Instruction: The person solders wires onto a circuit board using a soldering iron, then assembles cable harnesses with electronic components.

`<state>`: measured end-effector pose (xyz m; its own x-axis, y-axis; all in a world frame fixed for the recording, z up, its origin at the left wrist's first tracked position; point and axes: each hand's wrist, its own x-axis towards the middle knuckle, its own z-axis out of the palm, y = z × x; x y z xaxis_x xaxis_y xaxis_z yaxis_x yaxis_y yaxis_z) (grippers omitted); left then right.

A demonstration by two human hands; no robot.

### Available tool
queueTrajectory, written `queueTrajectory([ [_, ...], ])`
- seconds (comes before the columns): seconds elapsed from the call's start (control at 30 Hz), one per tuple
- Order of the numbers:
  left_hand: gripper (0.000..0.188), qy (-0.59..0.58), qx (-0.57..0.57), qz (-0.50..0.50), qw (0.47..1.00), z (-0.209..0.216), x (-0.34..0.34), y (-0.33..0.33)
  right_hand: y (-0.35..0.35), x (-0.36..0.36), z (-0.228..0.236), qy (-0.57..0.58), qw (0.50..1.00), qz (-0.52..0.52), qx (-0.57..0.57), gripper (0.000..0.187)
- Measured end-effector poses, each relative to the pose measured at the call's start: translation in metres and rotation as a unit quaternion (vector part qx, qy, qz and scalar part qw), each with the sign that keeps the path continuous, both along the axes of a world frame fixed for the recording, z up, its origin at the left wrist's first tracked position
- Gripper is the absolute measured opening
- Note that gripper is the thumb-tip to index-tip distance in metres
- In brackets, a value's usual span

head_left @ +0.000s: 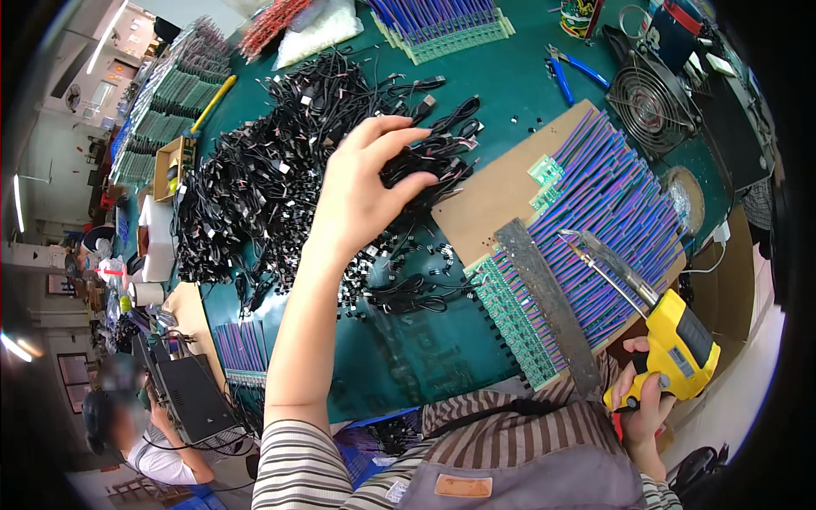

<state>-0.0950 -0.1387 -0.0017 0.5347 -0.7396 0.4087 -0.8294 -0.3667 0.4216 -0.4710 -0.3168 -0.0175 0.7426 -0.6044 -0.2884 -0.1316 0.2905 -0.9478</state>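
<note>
My left hand (pixel 361 187) is over the near right side of a large heap of black cables (pixel 255 170) with small plugs. Its thumb and fingers are apart, and bundled black cables lie just beyond the fingertips. My right hand (pixel 648 404) grips a yellow trigger-handled soldering gun (pixel 687 344), its metal tip pointing up and left over rows of blue and purple wires (pixel 612 212). Those wires run from a strip of green circuit boards (pixel 514 323) on a brown cardboard sheet (pixel 489 204). A dark flat metal bar (pixel 544 297) lies across the wires beside the boards.
Blue-handled pliers (pixel 559 78) and a round-grilled fan (pixel 653 104) are at the far right. More wired boards (pixel 442 30) lie at the far edge, and stacked boards (pixel 170 93) at the far left. A person (pixel 144 433) sits at lower left.
</note>
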Motion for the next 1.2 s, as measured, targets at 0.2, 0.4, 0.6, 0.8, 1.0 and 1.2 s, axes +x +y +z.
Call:
queueTrajectory([
  [0.2, 0.028, -0.107, 0.042, -0.042, 0.992, -0.006, 0.011, 0.005, 0.003, -0.005, -0.004, -0.019, 0.999, 0.024, -0.039, 0.052],
  [0.4, 0.014, -0.036, 0.015, -0.056, 0.998, -0.021, 0.017, 0.004, 0.008, -0.011, -0.002, -0.013, 0.999, 0.040, -0.033, 0.054],
  [0.6, 0.021, -0.056, -0.088, -0.013, 0.994, -0.014, 0.013, 0.011, 0.012, -0.005, 0.007, 0.040, 0.998, 0.038, 0.005, 0.072],
  [0.8, 0.032, -0.212, -0.072, -0.070, 0.972, 0.020, -0.001, 0.025, 0.012, -0.005, 0.004, 0.006, 0.998, 0.055, -0.011, 0.059],
  [1.0, 0.028, -0.217, -0.048, -0.061, 0.973, 0.055, -0.047, 0.025, 0.014, -0.004, 0.003, 0.001, 0.998, 0.055, -0.006, 0.061],
  [1.2, 0.029, 0.075, 0.059, -0.086, 0.992, 0.034, -0.100, 0.023, 0.015, -0.004, 0.005, 0.022, 0.997, 0.074, 0.017, 0.063],
])
